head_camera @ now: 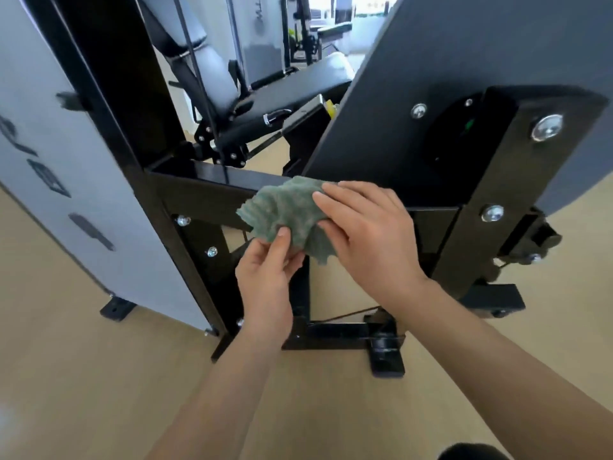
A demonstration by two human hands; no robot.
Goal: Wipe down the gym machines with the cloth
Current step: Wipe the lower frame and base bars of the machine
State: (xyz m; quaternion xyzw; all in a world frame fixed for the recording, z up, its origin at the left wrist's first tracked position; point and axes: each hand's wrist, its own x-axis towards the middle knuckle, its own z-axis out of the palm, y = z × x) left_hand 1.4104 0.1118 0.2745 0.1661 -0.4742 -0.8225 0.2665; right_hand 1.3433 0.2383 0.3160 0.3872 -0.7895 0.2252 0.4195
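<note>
A crumpled green cloth (288, 214) lies against the black steel crossbar (205, 184) of a gym machine, at the middle of the view. My left hand (265, 277) pinches the cloth's lower edge between thumb and fingers. My right hand (368, 237) rests on the cloth's right side, with its fingers stretched over the top and its thumb tucked under the fabric. Part of the cloth is hidden beneath that hand.
A grey shroud panel (66, 180) stands at the left, and a dark grey plate (431, 61) with a bolted black bracket (517, 180) rises at the right. Behind are a padded seat (298, 91) and a cable. The machine's base feet (384, 356) sit on a tan floor.
</note>
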